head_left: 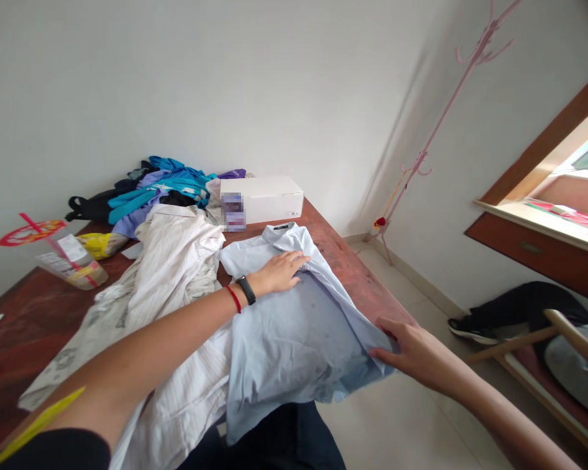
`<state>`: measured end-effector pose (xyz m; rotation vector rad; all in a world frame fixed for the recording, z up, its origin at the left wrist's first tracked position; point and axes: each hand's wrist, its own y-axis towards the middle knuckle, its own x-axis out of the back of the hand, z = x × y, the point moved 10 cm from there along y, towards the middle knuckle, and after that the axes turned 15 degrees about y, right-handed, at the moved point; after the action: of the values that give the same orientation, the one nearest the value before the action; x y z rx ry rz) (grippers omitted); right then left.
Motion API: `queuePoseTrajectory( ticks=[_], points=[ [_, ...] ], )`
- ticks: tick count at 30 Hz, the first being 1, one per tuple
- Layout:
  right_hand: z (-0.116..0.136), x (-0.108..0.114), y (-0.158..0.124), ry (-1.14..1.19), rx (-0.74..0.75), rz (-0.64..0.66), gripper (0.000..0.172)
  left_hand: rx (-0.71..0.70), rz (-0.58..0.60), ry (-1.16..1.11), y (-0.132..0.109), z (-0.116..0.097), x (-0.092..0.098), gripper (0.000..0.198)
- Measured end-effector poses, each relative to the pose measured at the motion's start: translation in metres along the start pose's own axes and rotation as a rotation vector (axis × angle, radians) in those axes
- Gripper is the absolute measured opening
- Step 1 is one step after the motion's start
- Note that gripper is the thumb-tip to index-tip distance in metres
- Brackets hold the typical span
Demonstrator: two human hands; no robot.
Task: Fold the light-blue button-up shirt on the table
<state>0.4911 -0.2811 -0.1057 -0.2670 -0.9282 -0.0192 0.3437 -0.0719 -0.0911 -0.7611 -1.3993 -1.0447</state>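
Brown table: supports light-blue shirt, collar toward white box (print illegible). Right hand: clamped on shirt's side edge. Left hand: palm down below collar; grip cannot be determined. Collar label: dark, unreadable.

Shirt over front edge of worktop. Box behind, near back right corner. Clothes pile left of box.
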Motion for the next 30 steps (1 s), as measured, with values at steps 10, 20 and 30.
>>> queuePoseTrajectory(
  ticks=[10,20,30],
  points=[
    [0.045,-0.108,-0.033,0.075,0.076,0.294,0.021,0.154,0.0,0.176,0.013,0.005,-0.013,0.03],
    [0.01,-0.14,-0.044,0.081,-0.07,0.355,0.019,-0.093,-0.144,0.262,0.001,-0.041,0.002,0.035],
    [-0.077,-0.197,-0.033,0.715,-0.44,0.463,0.044,-0.191,-0.052,0.283,-0.006,-0.055,-0.004,0.027]
  ],
)
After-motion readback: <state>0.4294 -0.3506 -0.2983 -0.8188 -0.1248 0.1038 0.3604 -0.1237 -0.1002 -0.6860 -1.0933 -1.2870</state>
